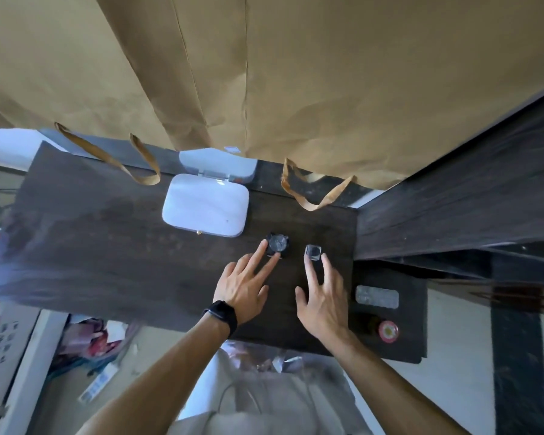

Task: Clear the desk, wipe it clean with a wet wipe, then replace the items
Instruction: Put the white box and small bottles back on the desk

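Dark wood desk (107, 246) fills my feed: the left hand (241, 287), fingers straight and spread, touches a dark round jar (277, 243) with 2 fingertips. The right hand (322, 302), equally wide and holding nothing, reaches a clear square jar (313, 252) just beside it. Both jars stand near the desk's right end, in front of the open white wipe box (206, 208). I judge it best to pinch each jar by its sides and lift it straight up, so neither tips.

Soft daylight is admitted from 9 o'clock; a pale sheen is thrown across the desk (91, 246); edges are warped and blurred.
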Action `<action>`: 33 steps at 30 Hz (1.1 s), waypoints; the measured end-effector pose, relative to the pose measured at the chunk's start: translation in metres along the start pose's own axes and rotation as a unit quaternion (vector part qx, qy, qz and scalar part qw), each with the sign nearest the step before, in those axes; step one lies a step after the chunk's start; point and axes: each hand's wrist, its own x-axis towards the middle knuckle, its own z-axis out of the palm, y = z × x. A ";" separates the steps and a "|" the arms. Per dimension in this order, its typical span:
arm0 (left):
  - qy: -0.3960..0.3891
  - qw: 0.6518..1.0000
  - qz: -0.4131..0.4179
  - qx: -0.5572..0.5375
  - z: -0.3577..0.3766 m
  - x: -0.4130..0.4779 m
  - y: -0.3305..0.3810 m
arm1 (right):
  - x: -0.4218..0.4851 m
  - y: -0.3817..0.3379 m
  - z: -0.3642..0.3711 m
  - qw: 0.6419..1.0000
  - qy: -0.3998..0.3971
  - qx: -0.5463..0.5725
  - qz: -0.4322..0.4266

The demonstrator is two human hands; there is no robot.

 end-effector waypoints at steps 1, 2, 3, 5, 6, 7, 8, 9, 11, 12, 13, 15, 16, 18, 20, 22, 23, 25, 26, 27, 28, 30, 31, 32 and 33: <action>-0.010 1.000 0.000 0.009 0.000 0.004 0.001 | 0.003 -0.002 0.000 1.000 -0.005 -0.006 0.002; -0.019 1.000 0.002 0.016 0.000 0.008 0.003 | 0.006 -0.004 -0.001 1.000 -0.011 -0.013 0.005; -0.029 0.999 0.002 0.019 0.000 0.012 0.004 | 0.009 -0.006 -0.001 1.000 -0.019 -0.020 0.004; -0.050 0.999 0.000 0.019 -0.006 0.023 0.009 | 0.018 -0.007 -0.005 0.999 -0.033 -0.022 0.009; -0.062 0.998 -0.003 0.015 -0.010 0.032 0.013 | 0.024 -0.007 -0.007 0.999 -0.036 -0.021 0.017; -0.072 0.997 -0.007 0.008 -0.015 0.040 0.017 | 0.031 -0.005 -0.009 0.999 -0.035 -0.021 0.027; -0.079 0.997 -0.012 0.004 -0.019 0.050 0.022 | 0.039 -0.003 -0.012 0.999 -0.031 -0.021 0.039; -0.083 0.996 -0.015 0.002 -0.022 0.059 0.026 | 0.046 0.000 -0.015 0.998 -0.027 -0.019 0.050; -0.092 0.996 -0.016 0.000 -0.027 0.077 0.034 | 0.061 0.008 -0.023 0.996 -0.040 -0.007 0.074; -0.097 0.995 -0.015 0.000 -0.028 0.084 0.038 | 0.069 0.011 -0.027 0.995 -0.052 0.000 0.082; -0.102 0.995 -0.013 0.001 -0.028 0.091 0.041 | 0.075 0.015 -0.031 0.994 -0.064 0.009 0.089; -0.114 0.993 -0.016 0.003 -0.028 0.103 0.049 | 0.088 0.021 -0.040 0.991 -0.085 0.036 0.101; -0.120 0.993 -0.021 0.002 -0.029 0.108 0.053 | 0.093 0.024 -0.043 0.989 -0.094 0.048 0.104; -0.133 0.990 -0.036 -0.002 -0.029 0.116 0.060 | 0.102 0.031 -0.046 0.987 -0.102 0.065 0.101; -0.142 0.989 -0.046 -0.006 -0.029 0.120 0.065 | 0.108 0.036 -0.047 0.987 -0.106 0.080 0.092; -0.145 0.988 -0.047 -0.009 -0.028 0.122 0.067 | 0.112 0.038 -0.048 0.985 -0.109 0.097 0.089; -0.146 0.988 -0.046 -0.011 -0.028 0.122 0.067 | 0.113 0.038 -0.048 0.985 -0.110 0.104 0.088; -0.147 0.988 -0.043 -0.010 -0.028 0.121 0.067 | 0.112 0.038 -0.051 0.983 -0.108 0.121 0.092; -0.149 0.988 -0.044 -0.013 -0.028 0.120 0.067 | 0.110 0.038 -0.053 0.981 -0.105 0.131 0.094; -0.148 0.988 -0.046 -0.021 -0.029 0.120 0.068 | 0.106 0.038 -0.056 0.981 -0.100 0.141 0.093; -0.146 0.988 -0.052 -0.030 -0.031 0.118 0.069 | 0.101 0.039 -0.059 0.980 -0.095 0.148 0.088; -0.151 0.985 -0.067 -0.045 -0.035 0.113 0.073 | 0.088 0.042 -0.064 0.980 -0.096 0.155 0.078; -0.157 0.983 -0.076 -0.050 -0.036 0.108 0.075 | 0.080 0.044 -0.065 0.979 -0.103 0.161 0.074; -0.159 0.982 -0.087 -0.054 -0.037 0.102 0.078 | 0.071 0.047 -0.065 0.977 -0.110 0.168 0.070; -0.154 0.981 -0.100 -0.058 -0.037 0.095 0.081 | 0.062 0.051 -0.065 0.975 -0.121 0.176 0.068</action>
